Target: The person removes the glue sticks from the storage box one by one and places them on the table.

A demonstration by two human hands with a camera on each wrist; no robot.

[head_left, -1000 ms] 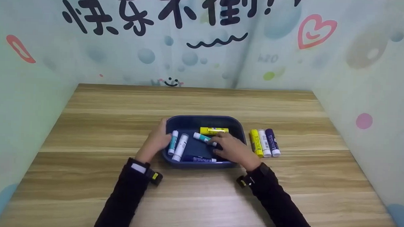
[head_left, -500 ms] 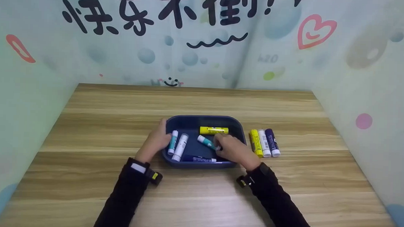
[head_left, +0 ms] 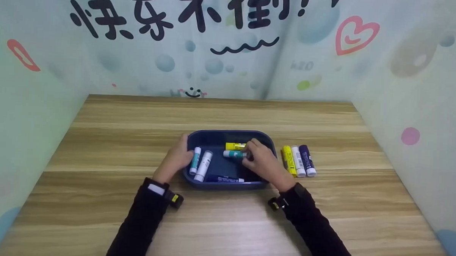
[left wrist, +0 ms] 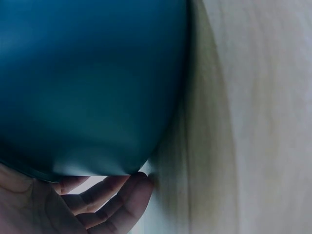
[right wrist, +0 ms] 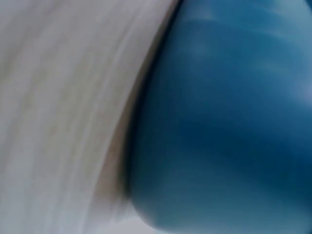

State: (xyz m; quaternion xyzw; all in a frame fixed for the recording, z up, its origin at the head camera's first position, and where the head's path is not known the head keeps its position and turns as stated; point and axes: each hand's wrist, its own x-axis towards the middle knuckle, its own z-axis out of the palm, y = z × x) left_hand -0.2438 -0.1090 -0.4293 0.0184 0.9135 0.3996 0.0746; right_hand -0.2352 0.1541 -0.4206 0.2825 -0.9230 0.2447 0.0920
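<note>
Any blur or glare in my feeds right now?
Head: clear, pale glare on the brown wood-grain table between the black sleeves; left wrist: dim, the rounded dark-blue plastic tray soft and teal-tinted, the left hand shadowed; right wrist: blurred throughout, tray wall and table smeared.

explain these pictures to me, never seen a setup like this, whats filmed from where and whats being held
There is no machine here, only a person, bare-handed: the left grip and the right grip. The wide picture is taken from the head, looking forward and down; the two close ones, from each wrist, mostly show the outside of the tray and the table. The left grip holds the tray by its side; the right grip pinches a teal stick by one end. Four more sticks show in the tray, and three others lie side by side to its right.
</note>
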